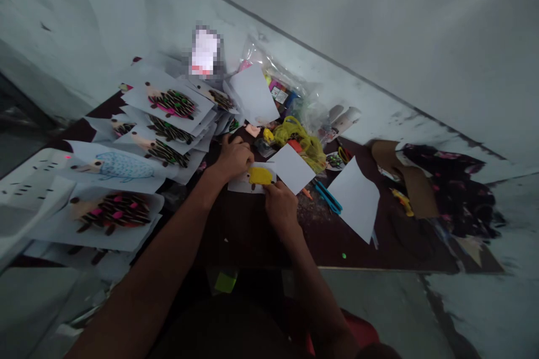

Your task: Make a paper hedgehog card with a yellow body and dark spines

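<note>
Between my hands a small white paper card (241, 186) lies on the dark table, bearing a yellow modelling-clay animal body (261, 175) with a pale snout and small dark feet. My left hand (234, 155) is bent over the card's upper left corner, its fingertips pressing on the paper. At the card's lower right, my right hand (283, 206) is closed, fingers pinched together by the end of the yellow clay. Whatever is inside that pinch is too small to make out. A blank white sheet (293, 168) touches the card's right side.
Stacked cards with clay hedgehogs (172, 104) fill the left, beside a blue-drawn hedgehog (122, 165). A yellow-green bag (309, 146), clear plastic packaging (269, 61) and a blurred bright screen (205, 50) stand behind. Blue scissors (328, 197), white paper (357, 199) and dark floral cloth (458, 185) lie right.
</note>
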`<control>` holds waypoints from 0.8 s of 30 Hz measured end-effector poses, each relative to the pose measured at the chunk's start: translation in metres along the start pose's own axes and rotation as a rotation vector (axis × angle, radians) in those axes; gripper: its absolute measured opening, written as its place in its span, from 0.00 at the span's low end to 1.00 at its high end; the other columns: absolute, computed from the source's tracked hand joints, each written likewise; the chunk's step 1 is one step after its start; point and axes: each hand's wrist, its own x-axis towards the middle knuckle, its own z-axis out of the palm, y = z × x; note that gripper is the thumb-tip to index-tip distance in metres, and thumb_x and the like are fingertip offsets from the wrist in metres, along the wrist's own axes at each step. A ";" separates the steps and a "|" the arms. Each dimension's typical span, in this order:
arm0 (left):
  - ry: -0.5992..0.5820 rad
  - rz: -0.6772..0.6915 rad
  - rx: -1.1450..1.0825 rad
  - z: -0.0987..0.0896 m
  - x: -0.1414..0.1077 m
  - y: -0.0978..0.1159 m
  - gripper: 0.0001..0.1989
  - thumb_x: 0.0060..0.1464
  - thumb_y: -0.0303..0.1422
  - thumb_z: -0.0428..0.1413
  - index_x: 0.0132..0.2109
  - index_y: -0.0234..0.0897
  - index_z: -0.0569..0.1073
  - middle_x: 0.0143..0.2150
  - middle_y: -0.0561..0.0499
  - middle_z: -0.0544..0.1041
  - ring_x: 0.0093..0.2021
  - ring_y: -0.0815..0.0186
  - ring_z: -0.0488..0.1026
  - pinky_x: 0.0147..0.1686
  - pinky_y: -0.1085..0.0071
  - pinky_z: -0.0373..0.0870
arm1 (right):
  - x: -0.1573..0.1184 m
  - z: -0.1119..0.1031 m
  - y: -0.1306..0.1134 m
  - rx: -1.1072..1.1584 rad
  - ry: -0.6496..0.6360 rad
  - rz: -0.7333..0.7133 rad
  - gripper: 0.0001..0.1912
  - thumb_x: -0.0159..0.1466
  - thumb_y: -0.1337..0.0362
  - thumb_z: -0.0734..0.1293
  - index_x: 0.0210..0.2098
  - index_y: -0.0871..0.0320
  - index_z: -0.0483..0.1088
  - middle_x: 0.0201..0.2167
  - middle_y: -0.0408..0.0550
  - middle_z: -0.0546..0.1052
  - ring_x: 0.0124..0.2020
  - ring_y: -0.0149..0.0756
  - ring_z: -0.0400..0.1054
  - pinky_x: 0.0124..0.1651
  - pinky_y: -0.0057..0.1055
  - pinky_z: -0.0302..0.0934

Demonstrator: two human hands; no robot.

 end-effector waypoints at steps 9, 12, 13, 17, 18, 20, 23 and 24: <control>0.009 -0.005 -0.018 0.003 0.000 -0.001 0.13 0.51 0.25 0.55 0.34 0.45 0.83 0.42 0.45 0.82 0.52 0.49 0.68 0.58 0.42 0.53 | -0.005 -0.001 0.004 0.061 0.037 0.007 0.14 0.73 0.65 0.61 0.46 0.53 0.80 0.41 0.51 0.79 0.40 0.37 0.74 0.40 0.29 0.58; 0.016 -0.006 -0.020 0.005 0.000 -0.003 0.14 0.52 0.26 0.55 0.36 0.47 0.83 0.43 0.46 0.82 0.52 0.50 0.68 0.58 0.43 0.52 | -0.005 0.003 0.007 0.083 0.055 -0.010 0.16 0.72 0.67 0.61 0.52 0.51 0.78 0.43 0.51 0.79 0.41 0.37 0.73 0.41 0.29 0.59; 0.015 -0.005 -0.019 0.006 0.000 -0.003 0.14 0.52 0.26 0.54 0.36 0.47 0.84 0.43 0.46 0.81 0.52 0.50 0.67 0.59 0.43 0.52 | -0.006 0.004 0.008 0.086 0.058 -0.026 0.17 0.72 0.68 0.61 0.53 0.50 0.78 0.44 0.51 0.79 0.42 0.37 0.73 0.42 0.29 0.59; -0.001 -0.009 -0.018 0.008 0.001 -0.005 0.14 0.54 0.27 0.55 0.37 0.49 0.84 0.43 0.47 0.81 0.53 0.50 0.67 0.59 0.44 0.51 | -0.007 0.009 0.010 0.080 0.051 -0.079 0.18 0.71 0.69 0.61 0.54 0.51 0.78 0.46 0.52 0.78 0.45 0.39 0.71 0.44 0.30 0.60; -0.006 -0.013 -0.022 0.008 0.001 -0.006 0.14 0.54 0.27 0.56 0.37 0.49 0.84 0.44 0.47 0.81 0.53 0.49 0.67 0.60 0.44 0.51 | -0.008 0.011 0.009 0.075 0.056 -0.088 0.18 0.71 0.69 0.61 0.54 0.52 0.78 0.46 0.52 0.78 0.45 0.40 0.70 0.45 0.31 0.60; -0.012 -0.016 -0.033 0.008 0.001 -0.006 0.13 0.53 0.27 0.56 0.36 0.49 0.84 0.44 0.47 0.81 0.53 0.49 0.67 0.60 0.44 0.50 | -0.010 0.013 0.009 0.060 0.079 -0.109 0.18 0.70 0.69 0.61 0.54 0.53 0.78 0.45 0.53 0.77 0.45 0.40 0.69 0.46 0.31 0.59; -0.007 -0.011 -0.025 0.008 0.001 -0.005 0.14 0.53 0.26 0.55 0.37 0.48 0.84 0.44 0.46 0.81 0.53 0.49 0.67 0.59 0.43 0.51 | -0.013 0.016 0.007 0.024 0.109 -0.145 0.19 0.70 0.69 0.60 0.55 0.55 0.77 0.44 0.55 0.75 0.44 0.41 0.67 0.47 0.33 0.59; -0.008 -0.009 -0.013 0.008 0.001 -0.005 0.14 0.53 0.26 0.55 0.37 0.48 0.84 0.44 0.45 0.81 0.53 0.49 0.67 0.59 0.44 0.51 | -0.014 0.016 0.007 0.012 0.110 -0.154 0.19 0.70 0.69 0.60 0.55 0.56 0.76 0.44 0.55 0.75 0.44 0.41 0.66 0.47 0.34 0.59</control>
